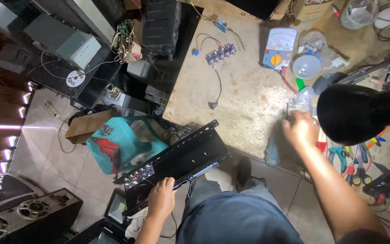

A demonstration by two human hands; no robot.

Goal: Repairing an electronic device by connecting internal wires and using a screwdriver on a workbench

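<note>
My left hand [160, 199] grips the near edge of a black metal device chassis [181, 158] with a row of small knobs on its front, held tilted beside my knee. My right hand [300, 131] reaches out over the worn workbench [244, 95] and closes on a clear plastic bag [301, 100] at the bench's right side; the hand is blurred. A black lamp shade [357, 113] hangs just right of that hand and hides part of the bench.
An analog multimeter [278, 53], a small circuit board with wires [220, 53], a round white lamp part [306, 66], pliers and cutters [357, 162] lie on the bench. A turquoise bag [118, 142], stacked electronics [68, 43] and a reel tape deck [23, 212] crowd the tiled floor at left.
</note>
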